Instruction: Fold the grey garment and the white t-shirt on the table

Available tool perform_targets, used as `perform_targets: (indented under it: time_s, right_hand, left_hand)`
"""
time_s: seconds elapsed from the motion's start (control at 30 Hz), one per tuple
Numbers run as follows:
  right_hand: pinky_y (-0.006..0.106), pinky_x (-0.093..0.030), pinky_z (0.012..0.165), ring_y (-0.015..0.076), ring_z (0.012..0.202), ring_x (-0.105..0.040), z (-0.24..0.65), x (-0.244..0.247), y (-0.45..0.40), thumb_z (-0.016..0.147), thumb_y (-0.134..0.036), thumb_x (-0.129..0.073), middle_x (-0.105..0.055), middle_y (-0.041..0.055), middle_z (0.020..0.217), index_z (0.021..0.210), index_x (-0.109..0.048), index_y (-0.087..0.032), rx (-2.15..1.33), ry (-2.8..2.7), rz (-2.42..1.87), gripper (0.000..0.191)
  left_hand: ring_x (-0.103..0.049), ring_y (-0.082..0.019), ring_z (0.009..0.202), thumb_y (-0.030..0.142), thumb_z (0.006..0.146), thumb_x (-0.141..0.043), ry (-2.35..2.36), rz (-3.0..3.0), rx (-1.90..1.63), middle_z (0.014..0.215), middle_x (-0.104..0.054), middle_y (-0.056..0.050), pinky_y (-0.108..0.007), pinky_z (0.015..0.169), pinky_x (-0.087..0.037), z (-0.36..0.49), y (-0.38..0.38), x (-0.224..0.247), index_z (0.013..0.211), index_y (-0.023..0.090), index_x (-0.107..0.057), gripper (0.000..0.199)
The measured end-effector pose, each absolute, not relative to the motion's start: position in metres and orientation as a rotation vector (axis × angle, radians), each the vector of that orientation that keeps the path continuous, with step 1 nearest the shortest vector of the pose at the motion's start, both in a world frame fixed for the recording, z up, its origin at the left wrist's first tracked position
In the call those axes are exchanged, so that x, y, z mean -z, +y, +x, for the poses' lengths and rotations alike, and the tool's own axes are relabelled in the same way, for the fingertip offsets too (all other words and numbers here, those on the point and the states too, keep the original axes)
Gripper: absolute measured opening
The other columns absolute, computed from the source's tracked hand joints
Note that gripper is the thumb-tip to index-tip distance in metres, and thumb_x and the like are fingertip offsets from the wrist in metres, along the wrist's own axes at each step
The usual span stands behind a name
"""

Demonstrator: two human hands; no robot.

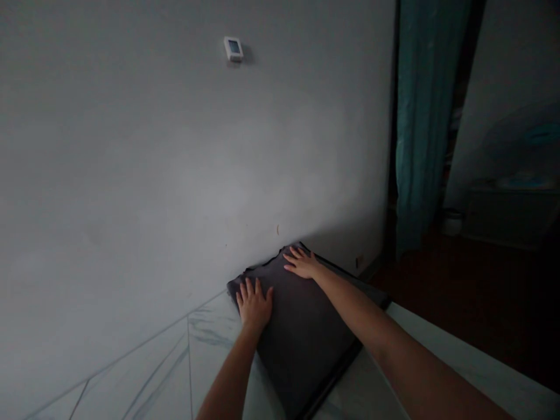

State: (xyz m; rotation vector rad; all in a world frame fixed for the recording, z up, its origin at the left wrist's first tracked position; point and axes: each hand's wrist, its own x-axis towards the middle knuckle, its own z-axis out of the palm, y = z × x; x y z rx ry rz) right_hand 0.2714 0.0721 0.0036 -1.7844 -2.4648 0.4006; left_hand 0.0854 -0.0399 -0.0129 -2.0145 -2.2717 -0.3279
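A dark grey, flat cloth-like piece (pixel 306 332) with black edging lies on a white marble-patterned surface (pixel 214 321), its far side up against the wall. My left hand (pixel 254 306) rests flat on its left far part, fingers spread. Farther right, near the far corner, my right hand (pixel 301 262) also presses flat on it with the fingers apart. Neither hand grips anything. Whether the piece is a folded cloth, a cover or a collapsed fabric box, I cannot tell.
A grey-white wall (pixel 175 175) rises behind the surface, with a small white display device (pixel 234 49) mounted high on it. To the right, a teal curtain (pixel 426 128) hangs at a doorway. Beyond it are a dark reddish floor (pixel 424 286) and a dim low cabinet (pixel 507 216).
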Motion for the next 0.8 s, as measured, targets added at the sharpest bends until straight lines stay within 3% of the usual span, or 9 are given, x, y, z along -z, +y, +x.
perform_targets:
  time_s: [0.13, 0.3, 0.47, 0.57, 0.67, 0.8]
  right_hand:
    - [0.062, -0.011, 0.112, 0.0270, 0.147, -0.007, 0.274, 0.006, 0.083, 0.094, -0.066, -0.023, -0.008, 0.0058, 0.162, 0.151, -0.020, -0.039, -0.374, -2.415, -1.806, 0.064]
    - [0.062, -0.010, 0.112, 0.0270, 0.147, -0.007, 0.274, 0.000, 0.085, 0.093, -0.065, -0.027, -0.009, 0.0073, 0.162, 0.152, -0.021, -0.037, -0.391, -2.384, -1.849, 0.065]
    - [0.059, -0.010, 0.113, 0.0293, 0.147, -0.010, 0.263, -0.018, 0.054, 0.097, -0.055, -0.022, -0.014, 0.0149, 0.160, 0.151, -0.028, -0.019, -0.360, -2.381, -1.884, 0.065]
    - [0.052, -0.011, 0.115, 0.0269, 0.147, -0.013, 0.262, -0.016, 0.009, 0.098, -0.049, -0.023, -0.019, 0.0145, 0.159, 0.149, -0.035, -0.016, -0.255, -2.388, -1.816, 0.062]
    - [0.053, -0.011, 0.115, 0.0295, 0.145, -0.020, 0.274, -0.001, -0.041, 0.098, -0.048, -0.024, -0.027, 0.0159, 0.156, 0.146, -0.042, -0.017, -0.128, -2.361, -1.755, 0.060]
    - [0.063, -0.008, 0.112, 0.0339, 0.144, -0.019, 0.292, 0.018, -0.081, 0.097, -0.055, -0.027, -0.029, 0.0147, 0.155, 0.144, -0.045, -0.023, 0.001, -2.279, -1.752, 0.059]
  left_hand:
    - [-0.022, -0.038, 0.144, 0.058, 0.092, -0.033, -2.410, -1.879, 0.350, 0.155, -0.025, -0.022, -0.056, 0.111, -0.028, 0.071, -0.037, 0.025, 0.149, 0.019, -0.030, 0.069]
    - [-0.023, -0.037, 0.144, 0.058, 0.092, -0.030, -2.433, -1.839, 0.243, 0.154, -0.025, -0.025, -0.055, 0.113, -0.023, 0.070, -0.041, 0.021, 0.149, 0.017, -0.028, 0.070]
    - [-0.032, -0.040, 0.139, 0.053, 0.094, -0.034, -2.380, -1.842, 0.084, 0.150, -0.035, -0.024, -0.055, 0.114, -0.022, 0.087, -0.052, 0.001, 0.146, 0.016, -0.035, 0.065]
    - [-0.034, -0.038, 0.138, 0.042, 0.097, -0.030, -2.203, -1.954, 0.170, 0.150, -0.036, -0.021, -0.052, 0.114, -0.024, 0.114, -0.077, 0.000, 0.146, 0.015, -0.037, 0.056]
    - [-0.032, -0.037, 0.140, 0.039, 0.097, -0.031, -2.088, -2.136, 0.283, 0.152, -0.036, -0.016, -0.055, 0.113, -0.027, 0.139, -0.110, 0.013, 0.146, 0.021, -0.036, 0.053]
    - [-0.023, -0.038, 0.143, 0.052, 0.094, -0.037, -2.031, -2.251, 0.443, 0.155, -0.032, -0.010, -0.067, 0.110, -0.024, 0.151, -0.138, 0.028, 0.143, 0.035, -0.040, 0.052]
